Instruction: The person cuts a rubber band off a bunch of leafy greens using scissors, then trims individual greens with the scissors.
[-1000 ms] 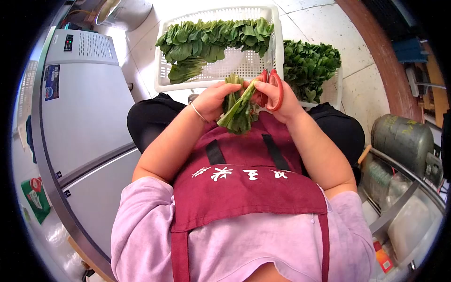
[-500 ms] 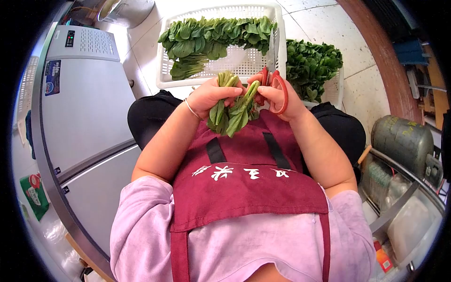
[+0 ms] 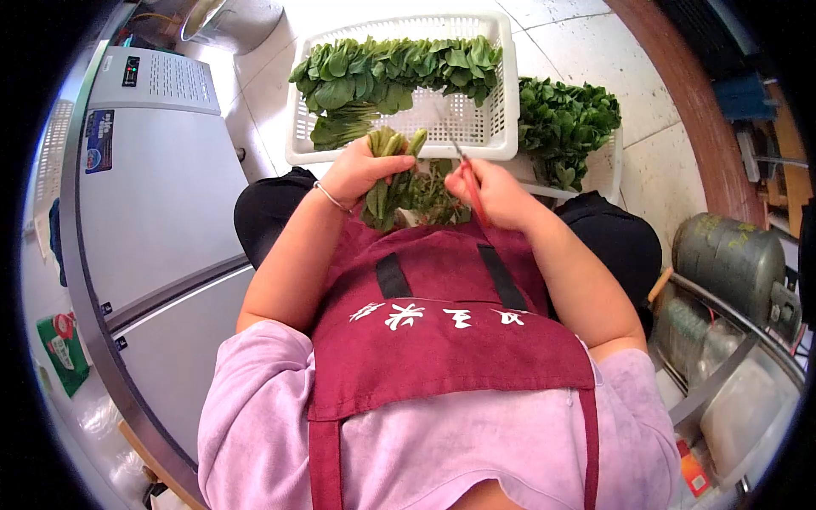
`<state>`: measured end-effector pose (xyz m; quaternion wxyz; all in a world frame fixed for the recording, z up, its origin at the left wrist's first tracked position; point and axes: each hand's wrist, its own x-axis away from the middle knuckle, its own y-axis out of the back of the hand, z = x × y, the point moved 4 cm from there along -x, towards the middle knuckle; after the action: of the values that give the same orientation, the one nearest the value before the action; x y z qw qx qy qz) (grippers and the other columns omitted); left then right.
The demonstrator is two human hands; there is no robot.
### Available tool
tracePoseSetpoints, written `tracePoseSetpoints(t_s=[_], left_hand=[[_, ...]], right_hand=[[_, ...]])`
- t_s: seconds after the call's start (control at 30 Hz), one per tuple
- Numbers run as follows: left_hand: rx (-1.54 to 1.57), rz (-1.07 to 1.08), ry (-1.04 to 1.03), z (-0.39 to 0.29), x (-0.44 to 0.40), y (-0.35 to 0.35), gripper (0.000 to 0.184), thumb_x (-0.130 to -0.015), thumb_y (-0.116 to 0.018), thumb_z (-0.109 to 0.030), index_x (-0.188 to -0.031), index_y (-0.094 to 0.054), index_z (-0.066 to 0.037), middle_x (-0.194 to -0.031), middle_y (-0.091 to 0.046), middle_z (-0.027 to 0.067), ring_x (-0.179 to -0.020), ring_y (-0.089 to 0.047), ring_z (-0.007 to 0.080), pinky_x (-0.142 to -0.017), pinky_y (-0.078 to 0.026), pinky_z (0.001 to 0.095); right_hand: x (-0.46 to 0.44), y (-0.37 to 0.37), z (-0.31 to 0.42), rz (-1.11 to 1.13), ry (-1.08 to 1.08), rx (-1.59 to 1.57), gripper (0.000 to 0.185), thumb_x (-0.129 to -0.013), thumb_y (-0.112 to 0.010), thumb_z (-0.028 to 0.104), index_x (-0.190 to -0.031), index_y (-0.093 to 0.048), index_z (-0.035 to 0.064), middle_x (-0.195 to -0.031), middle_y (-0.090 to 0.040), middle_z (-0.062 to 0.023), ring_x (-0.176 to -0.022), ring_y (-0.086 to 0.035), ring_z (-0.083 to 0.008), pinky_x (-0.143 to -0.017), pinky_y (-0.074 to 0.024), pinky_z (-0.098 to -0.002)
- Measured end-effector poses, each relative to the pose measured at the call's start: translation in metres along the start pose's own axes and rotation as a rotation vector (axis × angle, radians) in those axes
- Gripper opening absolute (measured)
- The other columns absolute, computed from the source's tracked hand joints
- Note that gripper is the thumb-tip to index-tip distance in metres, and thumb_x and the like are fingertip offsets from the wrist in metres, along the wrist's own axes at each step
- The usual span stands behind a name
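Observation:
My left hand [image 3: 355,173] is closed around a bunch of leafy greens [image 3: 384,183], stem ends up and leaves hanging down. Red-handled scissors [image 3: 473,192] are in my right hand [image 3: 495,194], their blades pointing up and to the left over the basket's near edge. Between my hands, lower down, lies a heap of loose leaves and stems [image 3: 432,197]. Just beyond is a white plastic basket [image 3: 404,156], with rows of greens [image 3: 399,68] along its far side and a small bundle at its left.
A second basket [image 3: 605,170] with piled greens [image 3: 565,127] stands right of the first. At the left is a white appliance [image 3: 161,178]. A metal pot [image 3: 234,21] is at the upper left, and a gas cylinder [image 3: 731,251] and metal rack [image 3: 722,302] are at the right.
My left hand has moved left with the greens, and the stalks by my right hand are now in the left. My right hand has turned the scissors, and the heap between my hands shows more.

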<state>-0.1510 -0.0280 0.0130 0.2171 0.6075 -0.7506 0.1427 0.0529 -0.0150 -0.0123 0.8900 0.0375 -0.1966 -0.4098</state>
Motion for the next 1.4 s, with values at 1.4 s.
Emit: tracePoseSetpoints(t_s=[1.4], left_hand=[[-0.250,-0.147,-0.062,-0.012,-0.043,0.070,0.020,-0.077,-0.068,-0.012,-0.095,-0.062,-0.003,-0.083,-0.062,0.0009,-0.073,-0.057,0.0107,-0.066,-0.048,0.0264]], right_hand=[[0.022,-0.025,0.012,0.125,-0.023,0.012,0.047,-0.084,-0.060,0.046,-0.089,-0.055,-0.0005,-0.080,-0.060,-0.0206,-0.075,-0.059,-0.0361,-0.067,-0.0447,-0.0410]])
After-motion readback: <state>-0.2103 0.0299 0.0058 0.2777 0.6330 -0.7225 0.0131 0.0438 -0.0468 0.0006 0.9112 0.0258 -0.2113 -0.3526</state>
